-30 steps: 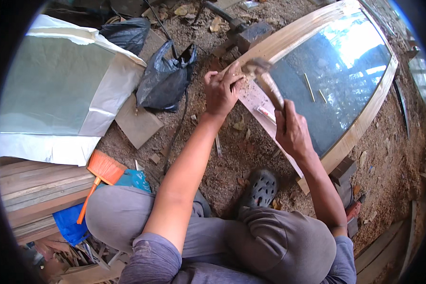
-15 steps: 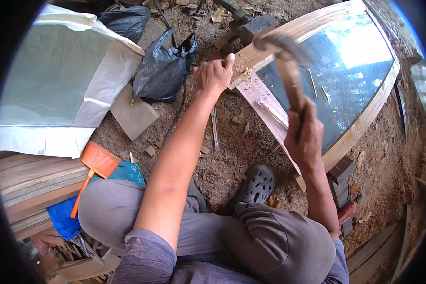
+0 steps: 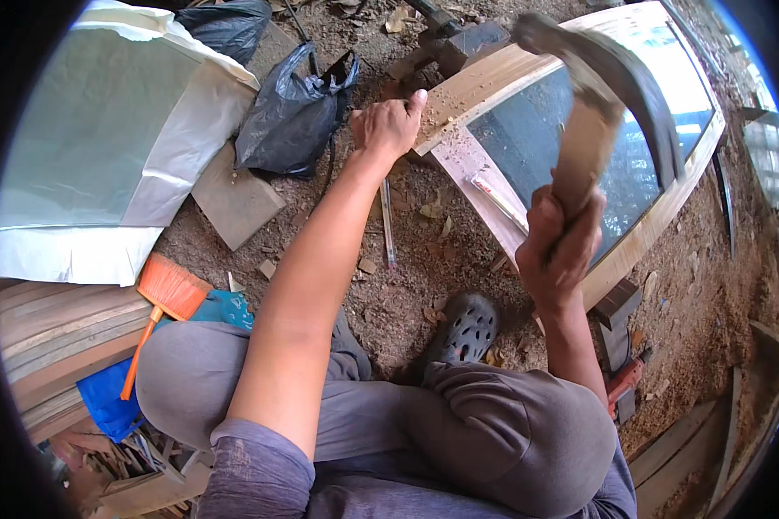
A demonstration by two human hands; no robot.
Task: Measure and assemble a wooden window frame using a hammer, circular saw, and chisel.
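Note:
My right hand (image 3: 561, 246) is wrapped round the wooden handle of a claw hammer (image 3: 590, 156), raised over the glass pane (image 3: 515, 130). The hammer's dark head is smeared by motion. The pane sits in a curved wooden frame (image 3: 480, 85) with wood chips on its upper left end. At that end my left hand (image 3: 388, 128) is closed, thumb up; its fingers are turned away, so what they grip is hidden. A slim, pen-like thing (image 3: 496, 202) lies on the frame's pinkish near rail.
To the left are a black plastic bag (image 3: 290, 121), a paper-edged glass sheet (image 3: 86, 130), stacked boards (image 3: 69, 333) and an orange brush (image 3: 173, 287). A dark block (image 3: 619, 303) supports the frame at right, near a red tool (image 3: 625, 387). Sawdust and leaves cover the ground.
My right hand has lifted the hammer up and to the right, away from the frame's left end. My left hand stays at that end. The view has shifted slightly.

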